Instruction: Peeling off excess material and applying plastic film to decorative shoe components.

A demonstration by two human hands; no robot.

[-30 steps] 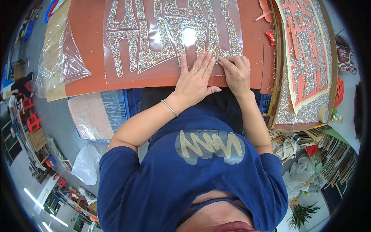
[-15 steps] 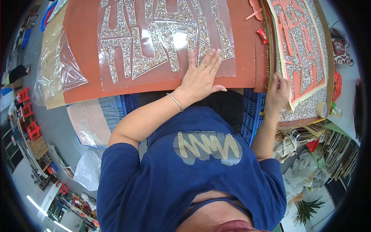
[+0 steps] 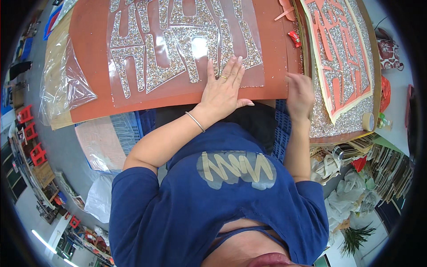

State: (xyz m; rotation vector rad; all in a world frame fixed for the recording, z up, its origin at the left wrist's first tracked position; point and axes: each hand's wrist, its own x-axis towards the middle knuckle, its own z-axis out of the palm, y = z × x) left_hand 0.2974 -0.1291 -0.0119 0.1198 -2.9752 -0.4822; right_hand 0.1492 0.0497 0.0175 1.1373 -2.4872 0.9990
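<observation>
My left hand point(image 3: 222, 91) lies flat, fingers stretched, on a clear plastic sheet point(image 3: 165, 82) near its lower edge. Letter-like shapes of glittering silver and gold chips point(image 3: 195, 33) cover this sheet, and my fingertips rest among the lowest ones. The sheet lies on a reddish-brown board point(image 3: 91, 49). By the board's right edge hovers my right hand point(image 3: 300, 95), its fingers curled toward the left but smeared by motion. Whether anything is between them does not show. To its right, a cream-edged stencil sheet with salmon-pink pieces point(image 3: 328, 44) lies over a bed of loose glitter chips point(image 3: 331, 127).
A small red packet point(image 3: 294, 39) sits by the divider between board and glitter tray. A roll of tape point(image 3: 368, 121) stands at the tray's near right corner. Crumpled clear film point(image 3: 71, 75) covers the board's left end. Blue crates point(image 3: 281, 129) stand under the table.
My right hand has moved left, from the tray's divider to the board's right edge. My left hand stays flat on the sheet. The whole view has shifted slightly.
</observation>
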